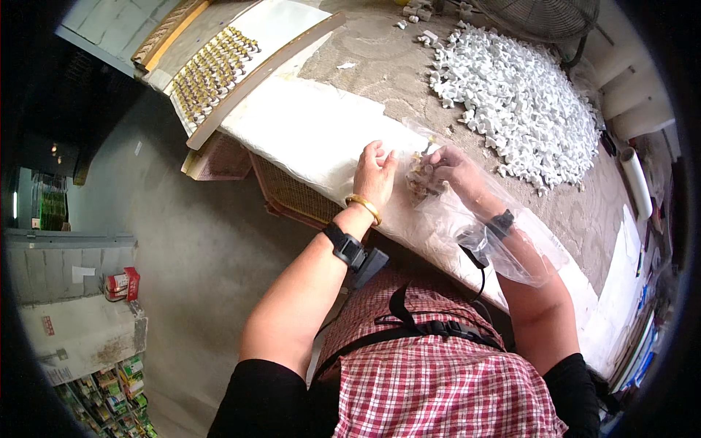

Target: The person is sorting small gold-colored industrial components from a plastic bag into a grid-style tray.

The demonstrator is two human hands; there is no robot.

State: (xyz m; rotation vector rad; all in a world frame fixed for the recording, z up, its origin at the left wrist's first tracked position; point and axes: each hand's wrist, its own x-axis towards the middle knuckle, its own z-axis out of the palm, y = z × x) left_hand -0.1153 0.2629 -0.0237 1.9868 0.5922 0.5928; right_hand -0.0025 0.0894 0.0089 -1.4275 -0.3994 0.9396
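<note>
My right hand (454, 169) is inside a clear plastic bag (504, 252), which covers it past the wrist. Its fingers are bent and pressed together over a cluster of small brownish-gold pieces (422, 179) in the bag. Just left of the bag, my left hand (374, 175) is held over the white table covering, fingers curled in beside the thumb. Whatever those fingers may hold is too small or hidden to make out. A gold bangle and a black strapped device are on my left wrist.
A large heap of small white plastic parts (515, 102) lies at the far right, before a fan (544, 16). At the far left, rows of gold-and-white pieces (215, 73) stand behind a wooden strip (270, 77). Mesh-bottomed crates (292, 191) sit below the table's edge.
</note>
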